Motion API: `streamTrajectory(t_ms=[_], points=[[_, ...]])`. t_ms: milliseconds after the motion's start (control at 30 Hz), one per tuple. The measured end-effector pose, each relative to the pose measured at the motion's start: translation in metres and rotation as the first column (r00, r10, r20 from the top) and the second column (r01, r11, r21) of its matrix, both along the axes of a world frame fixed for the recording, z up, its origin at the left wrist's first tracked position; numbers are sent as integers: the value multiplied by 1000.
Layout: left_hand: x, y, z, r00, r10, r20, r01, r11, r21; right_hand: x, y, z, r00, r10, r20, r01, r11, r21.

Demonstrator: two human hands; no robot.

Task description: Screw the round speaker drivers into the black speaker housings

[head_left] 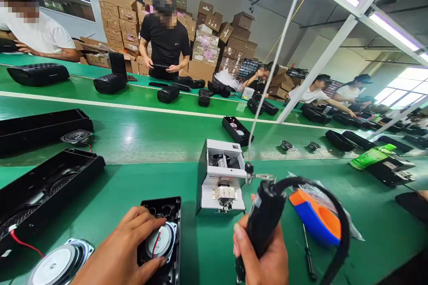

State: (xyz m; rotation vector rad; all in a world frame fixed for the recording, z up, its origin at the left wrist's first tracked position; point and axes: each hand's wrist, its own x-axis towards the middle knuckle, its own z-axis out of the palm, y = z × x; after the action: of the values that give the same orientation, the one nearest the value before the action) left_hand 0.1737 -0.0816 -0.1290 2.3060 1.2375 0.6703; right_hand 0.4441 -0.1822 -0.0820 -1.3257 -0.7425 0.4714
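Note:
My left hand (129, 245) holds a round speaker driver (161, 241) between thumb and fingers. The driver sits magnet side up, with a red wire across it, in a small black speaker housing (178, 231). My right hand (264, 254) is wrapped round a black electric screwdriver (265, 213), which hangs upright from a cord and has a thick black cable. Its tip is mostly hidden below my hand. Just beyond stands a white and black screw feeder (220, 178). At lower left lies a larger loose speaker driver (55, 265), wired in red to a long black housing (76, 169).
Right of my hand are an orange and blue scoop (317, 218), a plastic bag (351, 229) and a small screwdriver (309, 258). Across the green conveyor (150, 138) lie several black speaker housings. Several people work along the far side, with stacked cartons (118, 18) behind.

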Motion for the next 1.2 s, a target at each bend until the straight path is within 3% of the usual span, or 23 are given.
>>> streamTrajectory(t_ms=[67,167,233,300,367,467,567,633,767,833,1033,1200], points=[[2,0,0,1000,-3,16,3,1000,20,9,20,24,999,31,38,-36,990,138],[4,-2,1,1000,-1,29,-1,998,61,21,50,59,982,-30,189,-57,897,439],[5,-3,2,1000,5,30,-7,998,68,24,64,72,959,-114,261,-54,828,559],[6,-4,4,1000,10,28,-11,998,66,24,72,73,936,-145,320,-90,781,618],[6,-4,8,1000,7,23,-8,998,59,22,76,66,921,-87,381,-180,770,613],[8,-4,17,999,3,33,-6,997,74,20,77,53,902,44,429,-292,794,533],[10,-5,26,1000,5,23,-6,999,52,19,78,50,905,81,417,-300,818,491],[11,-7,32,1000,-2,-1,2,1000,-20,16,78,53,934,74,348,-240,854,462],[14,-14,40,1000,3,-11,-5,989,-148,2,71,64,979,183,94,-200,953,227],[15,-16,42,1000,18,-2,-18,984,-177,-11,65,70,969,246,27,-245,939,240],[17,-17,48,1000,6,-20,-11,964,-267,-62,74,86,970,243,-18,-192,805,561],[17,-17,48,1000,17,-17,-20,977,-214,-80,91,75,953,297,57,-278,784,555]])
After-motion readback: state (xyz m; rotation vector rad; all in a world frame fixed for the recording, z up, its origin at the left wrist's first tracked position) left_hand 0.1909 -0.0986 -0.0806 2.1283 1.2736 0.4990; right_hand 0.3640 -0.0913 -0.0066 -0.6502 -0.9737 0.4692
